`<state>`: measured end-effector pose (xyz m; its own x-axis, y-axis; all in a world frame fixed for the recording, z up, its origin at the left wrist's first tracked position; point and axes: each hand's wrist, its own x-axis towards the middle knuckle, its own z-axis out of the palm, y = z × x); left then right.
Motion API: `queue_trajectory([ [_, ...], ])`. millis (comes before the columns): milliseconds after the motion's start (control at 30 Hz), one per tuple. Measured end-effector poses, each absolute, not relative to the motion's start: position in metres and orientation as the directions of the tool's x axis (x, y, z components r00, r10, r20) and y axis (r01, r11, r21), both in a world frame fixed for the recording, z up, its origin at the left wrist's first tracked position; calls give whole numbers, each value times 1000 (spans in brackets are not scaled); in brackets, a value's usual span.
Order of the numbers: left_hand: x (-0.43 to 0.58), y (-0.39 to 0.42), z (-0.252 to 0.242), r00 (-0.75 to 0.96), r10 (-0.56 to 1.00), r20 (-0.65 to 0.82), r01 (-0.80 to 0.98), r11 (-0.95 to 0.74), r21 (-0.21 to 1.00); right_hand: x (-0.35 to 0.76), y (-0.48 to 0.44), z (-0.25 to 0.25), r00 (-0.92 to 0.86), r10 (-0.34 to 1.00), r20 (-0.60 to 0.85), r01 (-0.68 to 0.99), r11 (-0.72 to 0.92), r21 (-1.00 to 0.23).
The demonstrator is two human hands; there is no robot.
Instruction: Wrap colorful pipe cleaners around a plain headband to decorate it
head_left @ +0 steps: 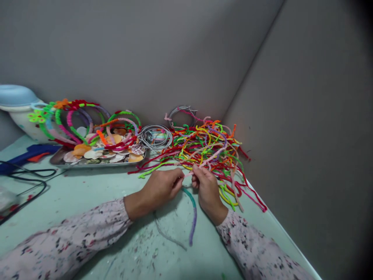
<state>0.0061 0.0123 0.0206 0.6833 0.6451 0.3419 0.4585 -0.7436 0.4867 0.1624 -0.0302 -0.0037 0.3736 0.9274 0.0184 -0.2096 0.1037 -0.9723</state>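
Note:
A pale pink pipe cleaner [215, 154] runs between my two hands, its free length reaching up and right over the pile. My left hand [163, 184] is closed in a pinch at the left end of it, near a thin grey wire [170, 238]. Teal and purple pipe cleaner covers part of the wire loop [194, 212], which hangs below the hands. My right hand [207, 190] pinches the pink pipe cleaner between thumb and fingers, a short gap from the left. The fingers hide exactly how pink strand and wire meet.
Behind my hands lies a heap of coloured pipe cleaners [201, 144]. Coiled grey wire [155, 136] sits beside a metal tray [96, 165] of shells with fuzzy headbands [78, 120] on top. At left are a blue glue gun [26, 155], black cable [36, 175] and a blue-lidded container [20, 97].

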Motion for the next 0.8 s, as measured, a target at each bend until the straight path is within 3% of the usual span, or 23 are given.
queue_trajectory([
  [67,4,12,19,712,586,386,495,-809,317,161,-30,-3,379,925,-5,-257,100,-961],
  [133,4,13,18,721,561,408,507,-827,241,161,-28,-4,380,925,-26,-306,99,-947],
  [200,4,13,16,687,602,407,511,-799,317,163,-27,-5,369,929,-36,-325,93,-941],
  [300,7,14,17,638,708,302,403,-641,653,166,-25,-9,351,936,-8,-274,94,-957],
  [367,9,16,18,661,729,177,236,-427,873,167,-25,-10,348,937,18,-245,109,-963],
  [433,10,18,18,708,704,56,77,-156,985,166,-26,-9,340,940,40,-246,130,-960],
  [533,11,23,16,772,629,-96,-34,193,981,162,-28,-5,306,951,52,-251,133,-959],
  [600,11,24,16,809,563,-170,-35,334,942,160,-30,-3,283,959,34,-246,106,-963],
  [800,8,24,22,831,502,-239,-41,484,874,162,-29,-6,271,962,39,-334,132,-933],
])
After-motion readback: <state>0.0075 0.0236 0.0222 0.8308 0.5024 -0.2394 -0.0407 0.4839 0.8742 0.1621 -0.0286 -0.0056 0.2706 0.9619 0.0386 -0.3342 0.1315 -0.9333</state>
